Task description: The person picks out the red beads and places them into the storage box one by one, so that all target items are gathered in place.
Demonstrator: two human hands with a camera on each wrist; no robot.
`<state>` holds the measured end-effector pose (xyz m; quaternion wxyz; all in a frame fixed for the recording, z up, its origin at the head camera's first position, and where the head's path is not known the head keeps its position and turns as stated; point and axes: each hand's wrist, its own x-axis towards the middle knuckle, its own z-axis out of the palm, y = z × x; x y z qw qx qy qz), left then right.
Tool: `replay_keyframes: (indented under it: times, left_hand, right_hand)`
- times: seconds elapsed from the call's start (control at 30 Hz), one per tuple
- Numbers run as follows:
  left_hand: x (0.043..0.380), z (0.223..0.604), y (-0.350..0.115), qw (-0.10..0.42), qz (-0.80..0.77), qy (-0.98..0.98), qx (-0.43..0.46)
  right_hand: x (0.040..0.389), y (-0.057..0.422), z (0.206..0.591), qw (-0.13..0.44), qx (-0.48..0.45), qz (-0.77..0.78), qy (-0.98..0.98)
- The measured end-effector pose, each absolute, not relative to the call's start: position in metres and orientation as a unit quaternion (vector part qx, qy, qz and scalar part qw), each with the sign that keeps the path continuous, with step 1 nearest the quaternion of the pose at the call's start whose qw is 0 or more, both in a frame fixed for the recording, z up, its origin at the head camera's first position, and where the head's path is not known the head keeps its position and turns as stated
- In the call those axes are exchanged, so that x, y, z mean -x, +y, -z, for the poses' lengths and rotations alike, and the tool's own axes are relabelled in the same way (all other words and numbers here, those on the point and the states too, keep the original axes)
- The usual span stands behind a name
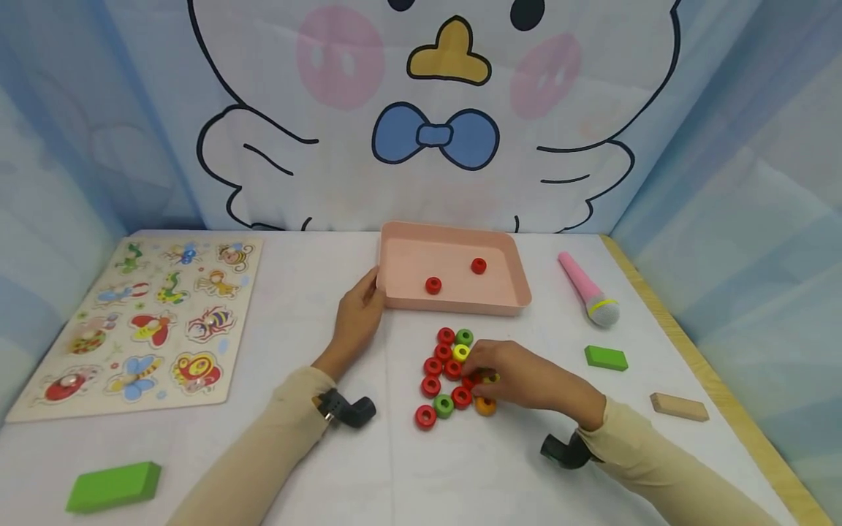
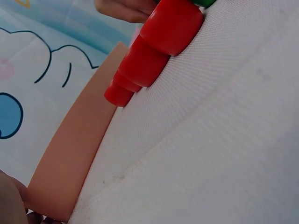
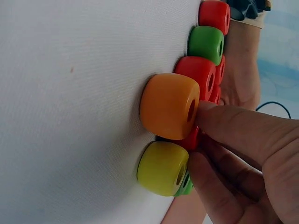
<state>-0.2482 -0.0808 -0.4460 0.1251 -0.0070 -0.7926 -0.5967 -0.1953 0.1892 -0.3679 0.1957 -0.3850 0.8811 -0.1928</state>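
My left hand (image 1: 358, 314) grips the front left corner of a shallow pink tray (image 1: 454, 305). Two red beads, one of them nearer the front (image 1: 433, 286), lie inside it. In front of the tray is a cluster of round beads with holes, mostly red, with some green, yellow and orange. Over the cluster's right side, my right hand (image 1: 526, 374) pinches a red bead (image 3: 190, 140) between thumb and finger. In the right wrist view, an orange bead (image 3: 168, 106) and a yellow bead (image 3: 161, 169) stand on either side of it. The hand partly hides the held bead.
An insect puzzle board (image 1: 246, 292) lies at the left, with a green block (image 1: 113, 487) nearer me. Along the right are a pink toy microphone (image 1: 585, 287), a smaller green block (image 1: 607, 358) and a wooden block (image 1: 680, 407). A printed curtain (image 1: 434, 190) hangs behind the table.
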Motion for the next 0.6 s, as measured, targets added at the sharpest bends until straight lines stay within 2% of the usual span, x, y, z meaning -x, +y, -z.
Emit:
replay_keyframes:
  times: [0.3,0.6]
  left_hand:
    - [0.2471,0.4482,-0.0832,0.112,0.590,-0.800,-0.003]
    - [0.2476,0.4454,-0.0802,0.126,0.601,-0.789,0.009]
  right_hand:
    - [0.1934,0.1867,0.3720,0.195,0.384,0.186,0.883]
    - [0.1940,0.1875,0.3652,0.192,0.386,0.183,0.884]
